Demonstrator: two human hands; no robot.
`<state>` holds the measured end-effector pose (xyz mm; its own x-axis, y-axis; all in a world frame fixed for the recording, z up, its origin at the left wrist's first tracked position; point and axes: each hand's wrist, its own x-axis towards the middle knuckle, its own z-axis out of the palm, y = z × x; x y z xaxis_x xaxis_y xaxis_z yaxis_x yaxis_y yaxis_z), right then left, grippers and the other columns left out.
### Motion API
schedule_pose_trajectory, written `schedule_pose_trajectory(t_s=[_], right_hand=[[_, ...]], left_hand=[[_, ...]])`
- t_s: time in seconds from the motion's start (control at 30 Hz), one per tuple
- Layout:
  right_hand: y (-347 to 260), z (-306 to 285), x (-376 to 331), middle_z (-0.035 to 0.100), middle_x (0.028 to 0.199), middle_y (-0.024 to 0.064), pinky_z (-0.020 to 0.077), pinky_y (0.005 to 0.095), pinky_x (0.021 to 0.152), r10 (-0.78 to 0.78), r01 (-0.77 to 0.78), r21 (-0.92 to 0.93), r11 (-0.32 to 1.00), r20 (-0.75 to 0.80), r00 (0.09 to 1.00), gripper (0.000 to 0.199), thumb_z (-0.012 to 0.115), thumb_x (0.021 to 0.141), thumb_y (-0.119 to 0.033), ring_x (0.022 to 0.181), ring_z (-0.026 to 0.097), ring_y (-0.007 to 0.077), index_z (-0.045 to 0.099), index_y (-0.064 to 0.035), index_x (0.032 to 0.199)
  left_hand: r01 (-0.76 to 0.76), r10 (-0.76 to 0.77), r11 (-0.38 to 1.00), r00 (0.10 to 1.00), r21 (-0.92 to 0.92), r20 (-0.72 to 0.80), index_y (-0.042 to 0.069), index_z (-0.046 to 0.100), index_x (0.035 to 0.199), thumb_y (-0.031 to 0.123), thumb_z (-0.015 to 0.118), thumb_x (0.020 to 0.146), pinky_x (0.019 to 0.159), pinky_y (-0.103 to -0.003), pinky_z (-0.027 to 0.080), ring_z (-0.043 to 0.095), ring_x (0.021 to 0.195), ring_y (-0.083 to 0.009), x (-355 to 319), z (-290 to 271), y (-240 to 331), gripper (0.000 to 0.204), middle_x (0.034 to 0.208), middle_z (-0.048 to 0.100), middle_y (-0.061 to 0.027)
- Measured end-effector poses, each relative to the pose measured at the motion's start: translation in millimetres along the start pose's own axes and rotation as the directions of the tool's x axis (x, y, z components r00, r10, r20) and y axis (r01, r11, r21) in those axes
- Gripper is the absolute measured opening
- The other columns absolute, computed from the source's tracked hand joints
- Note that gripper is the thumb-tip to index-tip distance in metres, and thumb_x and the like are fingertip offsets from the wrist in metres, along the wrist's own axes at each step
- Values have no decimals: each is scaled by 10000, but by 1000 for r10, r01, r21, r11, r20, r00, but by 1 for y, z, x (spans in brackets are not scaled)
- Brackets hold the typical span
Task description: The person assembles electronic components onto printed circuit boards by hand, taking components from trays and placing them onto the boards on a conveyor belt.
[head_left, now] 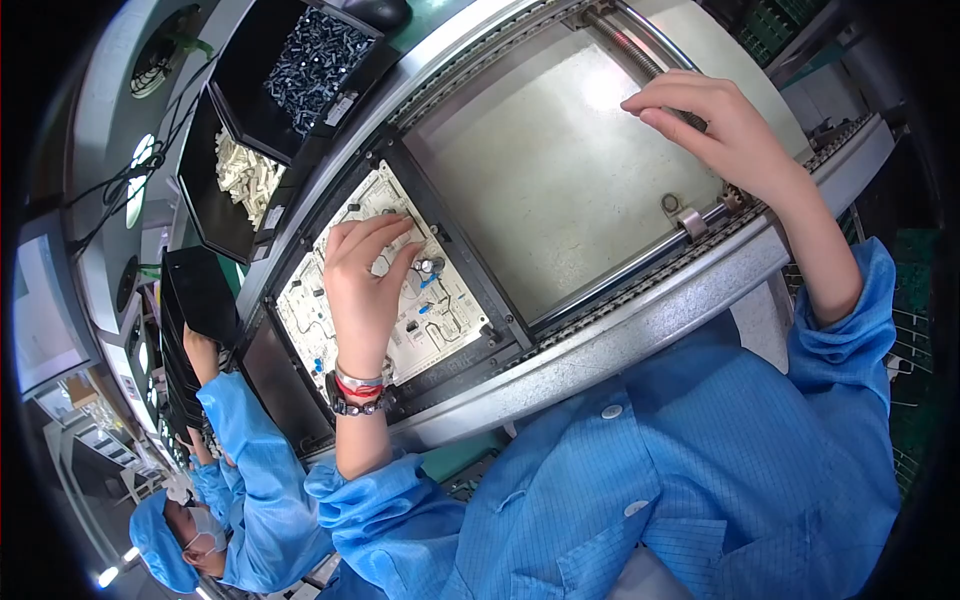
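Circuit board [405,352] lies under the left hand [362,272], fingers bent.

Bright lamp [108,577], pale panel [106,262], round fan [158,62]

A printed circuit board [445,302], pale and four-sided, lies flat, component side up, within a black carrier frame [462,262], its edges slanting across the view. It is partly populated: upright cylindrical capacitors [432,266] with silvery tops stand near its right side, while small blue components [426,308] and black parts are scattered across it, among dark printed outlines. Part of its middle is hidden from view.
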<state>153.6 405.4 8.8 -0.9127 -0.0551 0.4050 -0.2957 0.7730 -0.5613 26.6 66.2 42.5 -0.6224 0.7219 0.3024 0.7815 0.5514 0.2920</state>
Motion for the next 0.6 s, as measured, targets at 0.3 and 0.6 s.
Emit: schedule_pose_trajectory(t_s=[0.3,0.6], right_hand=[[-5,-2,0,636,910,117,475,326,756,-3,3,-10,1000,-4,1000,174,577,883,-102,851,605,248,642,17,993],[-3,-3,0,629,913,127,473,329,761,-3,3,9,1000,21,1000,172,572,878,-84,850,596,256,633,30,992]], left_hand=[[34,-35,999,999,-33,-17,41,707,917,18,748,656,794,-318,468,572,871,-232,-5,0,-5,265,945,684,-68],[90,-91,994,996,-58,-18,54,701,973,22,764,654,783,-308,464,562,844,-216,-8,1,-8,327,928,681,-62]])
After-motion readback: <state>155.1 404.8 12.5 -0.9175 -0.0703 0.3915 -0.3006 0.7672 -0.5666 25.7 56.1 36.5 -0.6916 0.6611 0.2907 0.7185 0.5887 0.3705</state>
